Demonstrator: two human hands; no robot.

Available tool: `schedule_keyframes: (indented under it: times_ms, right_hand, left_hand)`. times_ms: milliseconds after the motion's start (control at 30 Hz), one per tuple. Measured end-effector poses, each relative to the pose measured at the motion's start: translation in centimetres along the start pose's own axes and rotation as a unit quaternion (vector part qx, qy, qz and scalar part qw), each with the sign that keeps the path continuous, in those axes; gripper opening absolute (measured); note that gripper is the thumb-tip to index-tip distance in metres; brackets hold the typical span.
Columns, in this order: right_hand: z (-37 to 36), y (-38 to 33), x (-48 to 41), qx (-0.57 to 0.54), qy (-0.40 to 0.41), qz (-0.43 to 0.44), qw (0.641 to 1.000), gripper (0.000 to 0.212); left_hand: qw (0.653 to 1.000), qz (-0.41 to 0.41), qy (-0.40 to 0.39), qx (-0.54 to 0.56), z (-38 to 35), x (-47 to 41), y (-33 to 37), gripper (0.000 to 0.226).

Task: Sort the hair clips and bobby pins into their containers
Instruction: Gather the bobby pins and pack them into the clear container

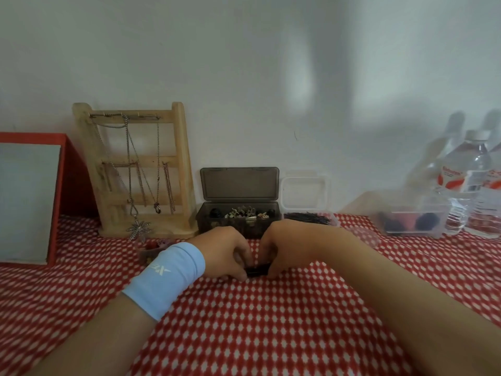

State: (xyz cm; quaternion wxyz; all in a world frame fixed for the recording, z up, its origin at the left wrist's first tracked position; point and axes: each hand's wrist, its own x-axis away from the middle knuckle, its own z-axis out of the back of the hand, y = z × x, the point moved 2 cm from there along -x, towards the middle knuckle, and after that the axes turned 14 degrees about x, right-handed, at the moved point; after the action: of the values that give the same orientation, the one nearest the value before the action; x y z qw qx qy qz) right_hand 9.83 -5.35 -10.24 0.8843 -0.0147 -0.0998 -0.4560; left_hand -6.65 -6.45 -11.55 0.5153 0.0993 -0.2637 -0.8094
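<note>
Past the blue wristband (165, 278), left hand (225, 251) and right hand (282, 245) both pinch a dark piece (257, 270) on the red cloth (244, 335); tell clip from pin first, then carry it to the clip box (238, 217) or pin tub (309, 219) behind.

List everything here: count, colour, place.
tablecloth: one, red-and-white, underneath everything
framed panel: one, red-edged, far left
jewellery stand: one, wooden, back left
box: one, smoky grey, back centre, open
hair clips: many, mixed, inside box
clear container: one, right of box
bobby pins: many, black, inside it
tub: one, clear, back right
water bottles: two visible, clear, far right
black item: one, between both hands
wristband: one, pale blue, left wrist
left hand, right hand: fingers round it
</note>
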Motion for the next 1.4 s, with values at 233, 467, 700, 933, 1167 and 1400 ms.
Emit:
schedule_keyframes:
  times_ms: [233, 467, 700, 933, 1167, 1400]
  right_hand:
    - [0.0, -0.1, -0.3, 0.013, 0.033, 0.0, 0.999, 0.028]
    - [0.1, -0.5, -0.1, 0.027, 0.02, 0.001, 0.999, 0.031]
    - [0.2, -1.0, -0.5, 0.081, 0.017, -0.007, 0.997, 0.029]
    - [0.1, -0.8, -0.5, 0.08, 0.026, -0.001, 0.997, 0.031]
    - [2.3, 0.6, 0.8, 0.051, 0.077, -0.014, 0.996, 0.013]
    - [5.7, 6.1, 3.1, -0.002, 0.204, -0.111, 0.973, 0.017]
  left_hand:
    - [1.0, 0.006, -0.014, -0.011, 0.3, 0.4, 0.2, 0.051]
    - [1.0, -0.024, 0.017, -0.01, -0.6, -0.2, 0.5, 0.019]
    - [0.998, -0.038, 0.016, -0.037, -0.5, -0.2, 0.2, 0.023]
    - [0.998, -0.046, 0.024, -0.041, -0.9, -0.2, 0.6, 0.021]
    - [0.992, -0.065, 0.105, 0.001, 0.9, -0.2, 1.6, 0.021]
    - [0.973, -0.133, 0.19, -0.007, 4.2, -4.6, 6.3, 0.018]
